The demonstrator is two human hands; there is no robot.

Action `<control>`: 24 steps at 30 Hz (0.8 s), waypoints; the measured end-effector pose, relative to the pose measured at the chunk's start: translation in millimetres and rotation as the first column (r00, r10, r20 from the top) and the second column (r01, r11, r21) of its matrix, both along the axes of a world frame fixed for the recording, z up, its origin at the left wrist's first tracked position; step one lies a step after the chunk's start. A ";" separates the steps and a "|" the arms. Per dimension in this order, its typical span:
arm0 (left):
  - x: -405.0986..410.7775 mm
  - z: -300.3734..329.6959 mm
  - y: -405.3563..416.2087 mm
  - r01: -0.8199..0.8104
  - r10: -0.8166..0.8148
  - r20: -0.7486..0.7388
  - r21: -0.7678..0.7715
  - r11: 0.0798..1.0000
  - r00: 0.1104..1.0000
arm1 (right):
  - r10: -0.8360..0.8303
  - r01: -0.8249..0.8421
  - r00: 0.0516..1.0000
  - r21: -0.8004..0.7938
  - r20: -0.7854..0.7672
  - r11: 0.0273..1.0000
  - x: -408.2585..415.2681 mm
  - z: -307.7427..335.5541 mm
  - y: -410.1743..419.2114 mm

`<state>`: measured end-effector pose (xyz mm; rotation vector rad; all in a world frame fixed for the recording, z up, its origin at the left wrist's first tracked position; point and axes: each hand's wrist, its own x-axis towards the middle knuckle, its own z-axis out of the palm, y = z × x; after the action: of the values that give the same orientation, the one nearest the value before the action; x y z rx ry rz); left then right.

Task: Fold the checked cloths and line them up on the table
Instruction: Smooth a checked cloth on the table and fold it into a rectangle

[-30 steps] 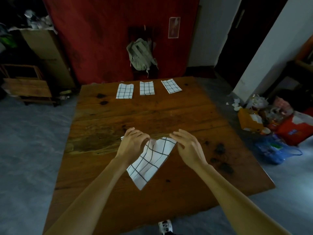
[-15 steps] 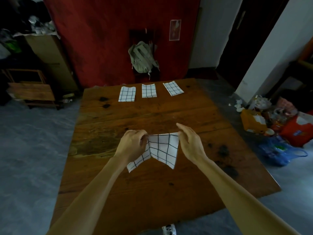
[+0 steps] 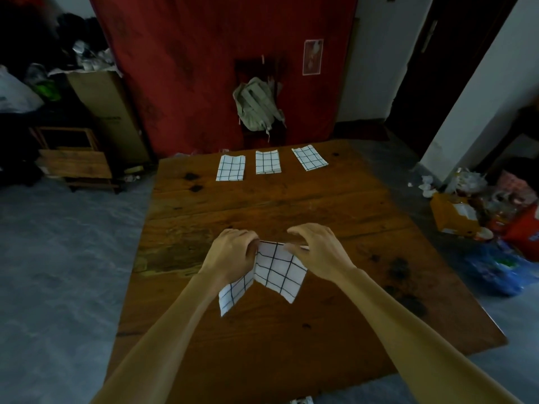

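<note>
A white cloth with a dark grid [image 3: 275, 271] hangs above the middle of the brown wooden table [image 3: 291, 205]. My left hand [image 3: 233, 253] grips its upper left edge with curled fingers. My right hand [image 3: 318, 249] pinches the upper right edge between thumb and fingers. The cloth sags in two flaps below my hands, and one flap trails down to the left. Three folded checked cloths lie in a row along the far edge: the left cloth [image 3: 230, 168], the middle cloth [image 3: 267, 162] and the right cloth [image 3: 309, 157].
A green backpack [image 3: 256, 104] hangs on a chair against the red wall behind the table. Bags and litter [image 3: 481, 211] lie on the floor to the right. A cardboard box [image 3: 108, 109] and wooden furniture [image 3: 75, 161] stand at the left.
My hands have come closer together and raised the cloth. It went from a diagonal drape to two hanging flaps, and the camera tilted up slightly.
</note>
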<state>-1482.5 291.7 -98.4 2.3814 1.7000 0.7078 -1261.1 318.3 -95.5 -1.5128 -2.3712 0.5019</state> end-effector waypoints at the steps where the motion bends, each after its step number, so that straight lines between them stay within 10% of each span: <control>1: 0.2 -0.1 0.2 0.002 -0.002 0.003 -0.005 1.000 1.000 | 0.026 -0.026 1.000 -0.002 0.008 1.000 -3.3 -1.8 0.4; 24: 6.9 3.0 14.5 -0.009 0.009 0.177 0.002 1.000 0.984 | -0.066 0.080 0.864 0.007 -0.500 0.997 -4.0 24.4 6.9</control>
<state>-1475.6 306.2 -95.5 2.2381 1.6392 0.8938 -1265.1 325.2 -71.1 -1.2617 -1.9024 0.7382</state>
